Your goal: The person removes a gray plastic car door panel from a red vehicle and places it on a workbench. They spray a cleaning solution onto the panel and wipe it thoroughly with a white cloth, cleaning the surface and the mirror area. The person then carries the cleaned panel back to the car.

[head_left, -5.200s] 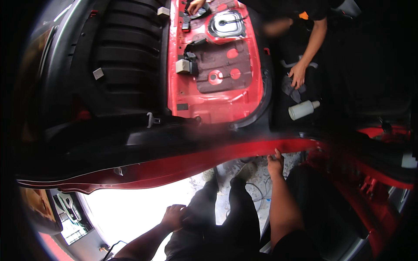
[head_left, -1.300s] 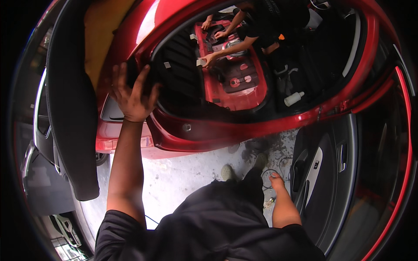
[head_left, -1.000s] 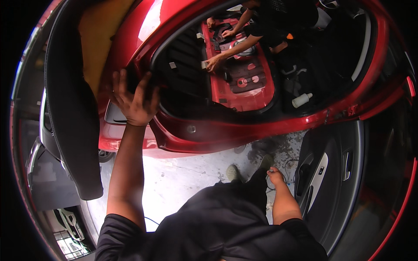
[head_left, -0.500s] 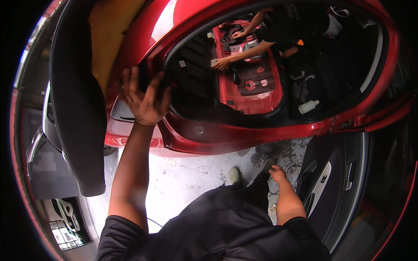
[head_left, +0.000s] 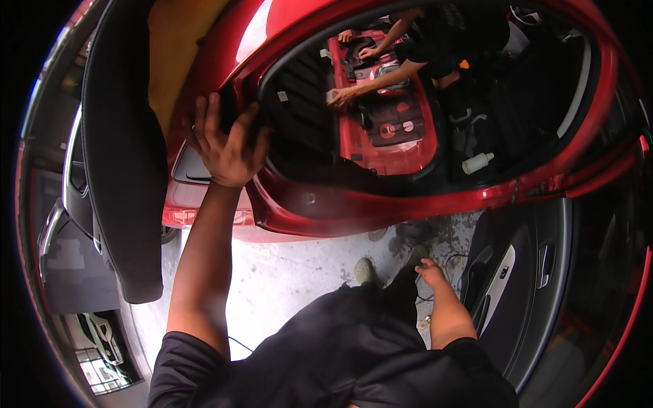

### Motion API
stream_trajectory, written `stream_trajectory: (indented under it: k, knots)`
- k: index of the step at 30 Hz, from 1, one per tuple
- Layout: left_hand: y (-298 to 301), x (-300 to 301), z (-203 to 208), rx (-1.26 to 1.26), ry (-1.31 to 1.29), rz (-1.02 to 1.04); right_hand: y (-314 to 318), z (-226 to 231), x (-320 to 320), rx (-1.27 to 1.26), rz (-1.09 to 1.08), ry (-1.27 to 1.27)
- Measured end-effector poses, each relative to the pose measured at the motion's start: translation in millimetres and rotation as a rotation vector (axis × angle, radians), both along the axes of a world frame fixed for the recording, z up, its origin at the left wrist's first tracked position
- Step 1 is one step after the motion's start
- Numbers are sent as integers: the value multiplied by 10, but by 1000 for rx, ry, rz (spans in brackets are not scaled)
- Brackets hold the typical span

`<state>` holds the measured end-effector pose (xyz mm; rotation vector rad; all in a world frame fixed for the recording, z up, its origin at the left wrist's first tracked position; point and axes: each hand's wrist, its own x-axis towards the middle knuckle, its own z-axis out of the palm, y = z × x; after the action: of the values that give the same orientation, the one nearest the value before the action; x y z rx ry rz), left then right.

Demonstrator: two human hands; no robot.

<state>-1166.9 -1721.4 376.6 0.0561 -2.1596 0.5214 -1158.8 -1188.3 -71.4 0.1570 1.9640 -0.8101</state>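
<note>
The left hand (head_left: 230, 149), fingers spread, is at the glossy red metal car body (head_left: 408, 209); contact is unclear. The right hand (head_left: 430, 273), loosely curled, hangs lower; whether it holds anything cannot be told. Ahead of it, the car body contains a white cylindrical plastic bottle (head_left: 475, 163).

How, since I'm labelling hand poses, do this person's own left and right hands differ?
The left hand is spread, fingers apart; the right hand looks loosely curled. The left hand is up against the view of the red car body; the right hand is lower, over the floor. The left hand appears larger than the right hand. Both are bare.
</note>
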Motion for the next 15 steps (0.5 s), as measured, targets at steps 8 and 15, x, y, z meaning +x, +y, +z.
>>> stream_trajectory:
  k: [8,15]
  knots:
    - [-38,16,-38,1,-2,-6,-58,399,29,-179,-70,-308]
    - [-39,15,-20,-10,5,-1,-10,240,120,-134,-74,-308]
